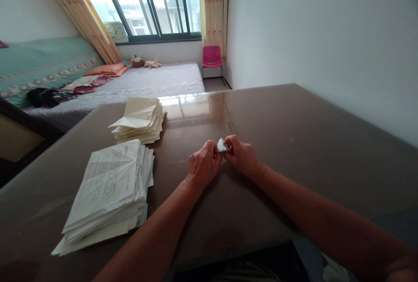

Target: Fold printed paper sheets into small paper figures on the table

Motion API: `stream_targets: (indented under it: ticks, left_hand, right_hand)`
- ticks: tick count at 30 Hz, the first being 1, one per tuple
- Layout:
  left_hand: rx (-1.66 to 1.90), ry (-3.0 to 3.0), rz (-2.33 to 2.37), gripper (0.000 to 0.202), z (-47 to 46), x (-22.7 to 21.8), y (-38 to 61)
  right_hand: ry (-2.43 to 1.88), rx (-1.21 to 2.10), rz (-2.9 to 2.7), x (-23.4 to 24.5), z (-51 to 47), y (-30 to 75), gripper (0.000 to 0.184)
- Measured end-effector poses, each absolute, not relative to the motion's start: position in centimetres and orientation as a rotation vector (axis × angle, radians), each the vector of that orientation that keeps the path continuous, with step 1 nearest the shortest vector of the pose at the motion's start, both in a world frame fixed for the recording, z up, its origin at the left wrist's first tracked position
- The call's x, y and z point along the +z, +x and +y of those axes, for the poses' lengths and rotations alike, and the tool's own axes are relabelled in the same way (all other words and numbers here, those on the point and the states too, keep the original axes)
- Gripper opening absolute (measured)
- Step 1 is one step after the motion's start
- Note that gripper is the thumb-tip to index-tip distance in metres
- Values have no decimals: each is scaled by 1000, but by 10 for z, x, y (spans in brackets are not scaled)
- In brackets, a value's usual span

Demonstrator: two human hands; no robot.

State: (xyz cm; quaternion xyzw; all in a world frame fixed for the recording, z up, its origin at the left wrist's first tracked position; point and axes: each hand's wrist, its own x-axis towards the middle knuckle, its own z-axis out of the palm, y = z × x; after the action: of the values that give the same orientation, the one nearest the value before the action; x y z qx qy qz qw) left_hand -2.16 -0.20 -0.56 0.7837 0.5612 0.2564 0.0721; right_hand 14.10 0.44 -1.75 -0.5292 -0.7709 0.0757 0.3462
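We inspected a glossy brown worktop (294,142); at its near left we found a stack of white printed sheets (107,181), creased along fold lines and uneven at the edges; near the middle we noted the person's left hand (205,164) and right hand (242,155), close together, with a small piece of folded paper (222,144) between them; the fingers of the left hand were clamped on its left side, those of the right hand on its right side; we could not tell whether it touched the surface below; just beyond the white stack we recorded a stack of cream sheets (140,120), its top sheet creased and partly raised; past the worktop stood a bed (170,77), bearing orange bedding (107,69) and a pale soft toy (153,63); farther off we observed a pink chair (212,56), a patterned curtain (214,7) and a dark-framed window (150,3), with a square clock (116,32) at its lower left.
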Motion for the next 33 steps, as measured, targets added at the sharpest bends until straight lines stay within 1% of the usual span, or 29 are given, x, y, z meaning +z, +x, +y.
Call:
stream_targets:
  ticks: [3, 10, 18, 26, 33]
  left_hand:
    - [728, 2356, 1722, 12, -1, -5, -21]
    - [661, 2358, 1732, 8, 1, -6, -23]
    - [775, 2372, 1643, 9, 1, -10, -23]
    - [953, 2279, 1414, 13, 7, -18, -28]
    - [1082, 2039, 1325, 9, 13, -25, -29]
  right_hand:
    - [-1356, 126, -2047, -18, 4, 143, 12]
    - [-1370, 142, -2069, -22, 6, 145, 15]
    - [-1306, 177, -2011, -21, 4, 145, 17]
    - [-1134, 450, -1933, -23, 10, 147, 19]
    - [-1016, 736, -1861, -24, 19, 153, 25]
